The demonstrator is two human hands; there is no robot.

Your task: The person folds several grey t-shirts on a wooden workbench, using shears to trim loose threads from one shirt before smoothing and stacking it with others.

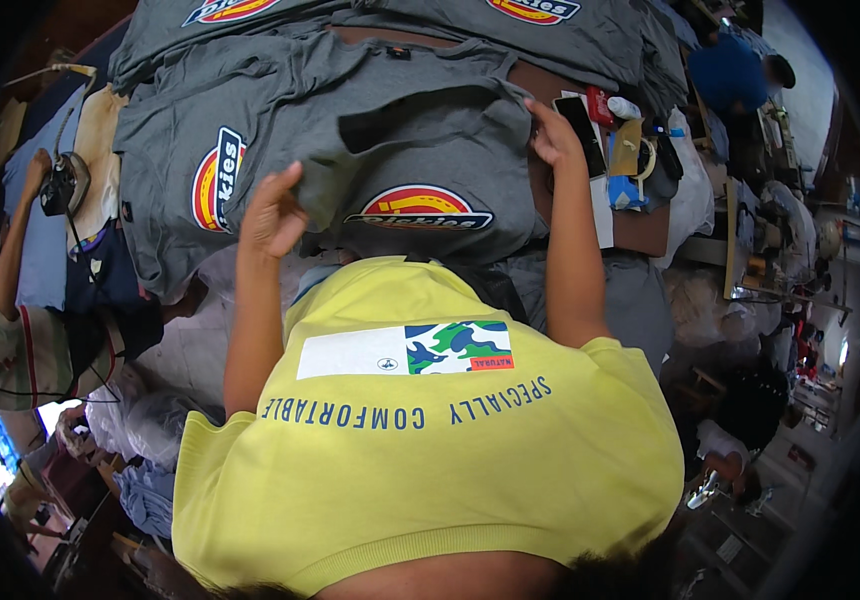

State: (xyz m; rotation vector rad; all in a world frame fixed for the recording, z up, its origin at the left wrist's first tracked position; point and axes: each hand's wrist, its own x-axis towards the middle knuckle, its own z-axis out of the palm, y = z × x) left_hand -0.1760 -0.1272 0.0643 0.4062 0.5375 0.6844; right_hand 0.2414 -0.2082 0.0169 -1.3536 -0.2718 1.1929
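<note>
Grey shirt (440,165): right between the two hands, I see it lifted open, its red, yellow and blue print facing up at the near side
Right hand (556,135): far right of the shirt, fingers drawn narrow, pinching its raised edge
Left hand (274,212): close by the shirt's left side, fingers curled; I cannot tell from here whether they grip cloth
Other grey shirts (595,50): spread along the far side, prints showing
Worktop (642,232): brown at the right, a dark phone (578,128) lying just beyond the right hand
Iron (65,185): far left, under a co-worker's hand (36,172)
</note>
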